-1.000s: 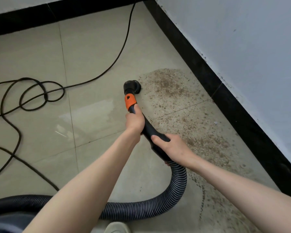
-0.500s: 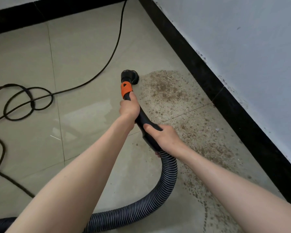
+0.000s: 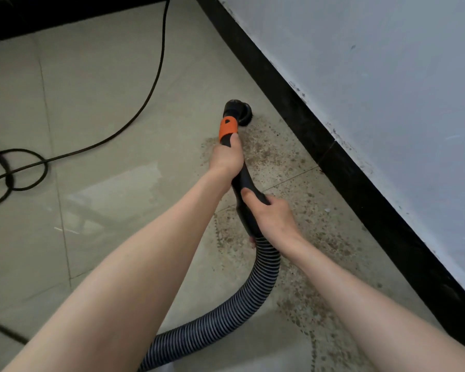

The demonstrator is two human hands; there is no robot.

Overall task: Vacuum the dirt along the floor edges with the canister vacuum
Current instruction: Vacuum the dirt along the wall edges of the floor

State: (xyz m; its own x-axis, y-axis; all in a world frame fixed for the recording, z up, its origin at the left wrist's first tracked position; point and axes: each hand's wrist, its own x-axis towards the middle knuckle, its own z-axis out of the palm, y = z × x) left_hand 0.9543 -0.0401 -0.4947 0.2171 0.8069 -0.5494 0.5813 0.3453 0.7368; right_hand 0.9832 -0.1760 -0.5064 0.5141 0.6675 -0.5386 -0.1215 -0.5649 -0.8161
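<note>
Beige floor tiles (image 3: 97, 103) met a black baseboard (image 3: 301, 103); a looped power cord (image 3: 145, 103) lay well left. Brown dirt (image 3: 274, 157) ran along the edge. Left hand (image 3: 226, 157) and right hand (image 3: 273, 216) both gripped the vacuum wand (image 3: 243, 178), its brush nozzle (image 3: 238, 110) down on the floor near the baseboard.

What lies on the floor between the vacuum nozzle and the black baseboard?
In the head view, only floor tile speckled with brown dirt lies between the nozzle and the baseboard.

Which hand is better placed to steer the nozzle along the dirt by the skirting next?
Probably the left hand: it grips the handle just behind the orange collar, nearest the nozzle. The right hand holds farther back, near the hose.
</note>
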